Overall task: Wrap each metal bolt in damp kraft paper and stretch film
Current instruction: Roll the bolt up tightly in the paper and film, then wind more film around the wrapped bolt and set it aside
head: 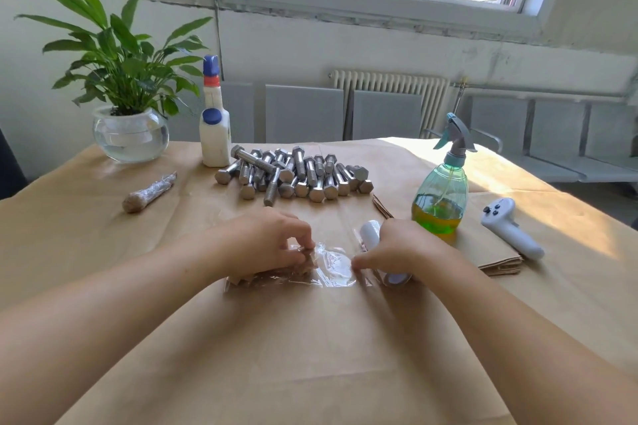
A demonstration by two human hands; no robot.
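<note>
A bolt wrapped in kraft paper (262, 278) lies on the table in front of me, partly under my left hand (266, 241), whose curled fingers grip its right end. A sheet of clear stretch film (333, 267) spans from that bundle to the white film roll (383, 252). My right hand (404, 250) lies over the roll, its fingers curled round it and fingertips down on the film. Behind them sits a pile of several bare metal bolts (293, 172). One finished, film-wrapped bolt (148, 192) lies at the left.
A green spray bottle (442, 193) stands just right of my right hand, beside a stack of kraft sheets (497, 259) and a white controller (509, 228). A white glue bottle (214, 121) and a potted plant in a glass bowl (129, 134) stand at the back left.
</note>
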